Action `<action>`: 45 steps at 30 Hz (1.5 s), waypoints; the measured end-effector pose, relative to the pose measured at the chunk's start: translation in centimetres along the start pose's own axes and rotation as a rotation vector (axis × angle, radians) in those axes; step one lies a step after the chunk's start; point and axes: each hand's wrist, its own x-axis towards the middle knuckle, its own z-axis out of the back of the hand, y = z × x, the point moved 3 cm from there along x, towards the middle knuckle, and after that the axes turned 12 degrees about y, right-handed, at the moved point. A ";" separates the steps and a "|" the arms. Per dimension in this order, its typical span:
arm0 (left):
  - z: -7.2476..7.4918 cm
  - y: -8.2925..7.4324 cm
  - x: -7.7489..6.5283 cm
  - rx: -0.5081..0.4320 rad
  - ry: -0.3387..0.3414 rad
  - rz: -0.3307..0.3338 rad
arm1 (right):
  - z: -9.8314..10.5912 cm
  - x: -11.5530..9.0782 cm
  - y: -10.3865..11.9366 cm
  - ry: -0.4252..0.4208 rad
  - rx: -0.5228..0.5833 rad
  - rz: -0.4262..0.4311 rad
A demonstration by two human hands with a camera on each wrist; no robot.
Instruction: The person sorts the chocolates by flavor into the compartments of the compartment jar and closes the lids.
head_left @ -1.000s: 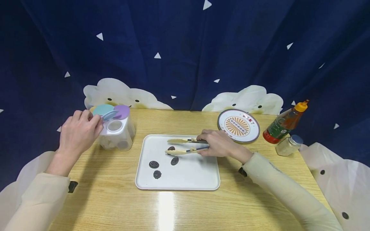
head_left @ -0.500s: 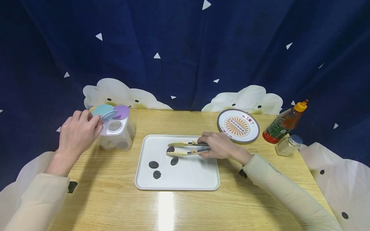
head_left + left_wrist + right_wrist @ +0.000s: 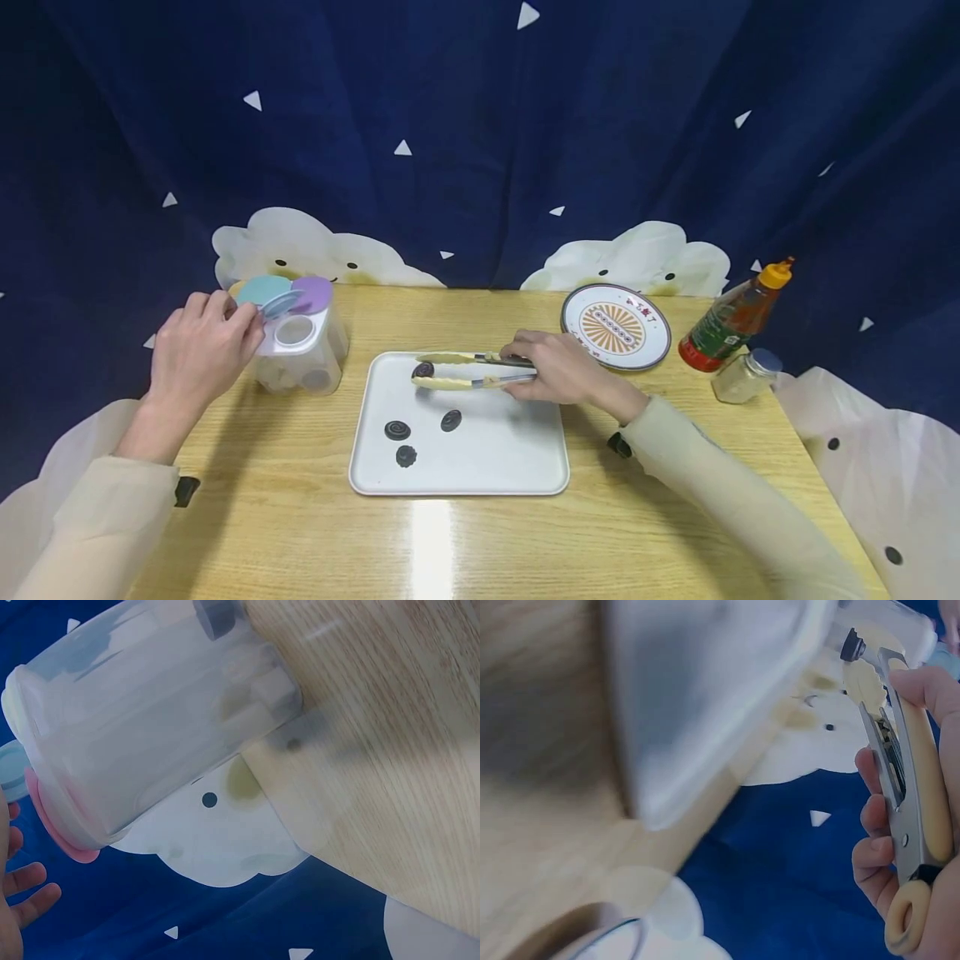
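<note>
My left hand [image 3: 198,350] pinches a raised light-blue flip lid [image 3: 281,303] of the clear storage container [image 3: 318,354], and the round opening beside it is uncovered. In the left wrist view, pale pieces show low inside the container. My right hand [image 3: 555,368] grips a pair of kitchen tongs [image 3: 919,780] with cream tips and metal handles. Between the tips sits a dark round chocolate-like piece [image 3: 423,370], over the upper left part of the white tray [image 3: 487,471]. On the tray lie a dark swirled piece [image 3: 397,430], an oval one [image 3: 451,420] and a small ridged one [image 3: 406,456].
To the right of the tray's far corner lies a patterned plate [image 3: 615,327]. A red sauce bottle [image 3: 731,321] and a small jar with a blue-grey cap [image 3: 747,377] stand at the right. Behind the wooden table [image 3: 300,525] hangs a dark blue curtain [image 3: 450,125].
The tongs have closed on one dark piece and carried it left and toward the tray's far edge. My left hand stays at the lid.
</note>
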 end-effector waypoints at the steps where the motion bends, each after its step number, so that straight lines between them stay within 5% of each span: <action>1: 0.0 0.0 0.0 0.002 0.004 0.002 | 0.4 0.4 0.2 -0.011 0.010 0.005; 12: 0.0 0.0 -0.2 -0.005 0.009 0.013 | 4.2 5.7 3.9 -0.058 0.098 -0.006; 26: 0.2 0.1 0.1 0.027 -0.016 -0.018 | 4.8 11.8 6.9 -0.038 0.069 0.038; 38: 0.2 0.1 -0.2 0.035 0.013 -0.015 | 4.6 13.5 8.3 0.005 0.080 0.046; 45: 0.2 0.1 0.1 0.020 -0.025 -0.031 | 4.7 13.6 8.5 -0.003 0.068 0.025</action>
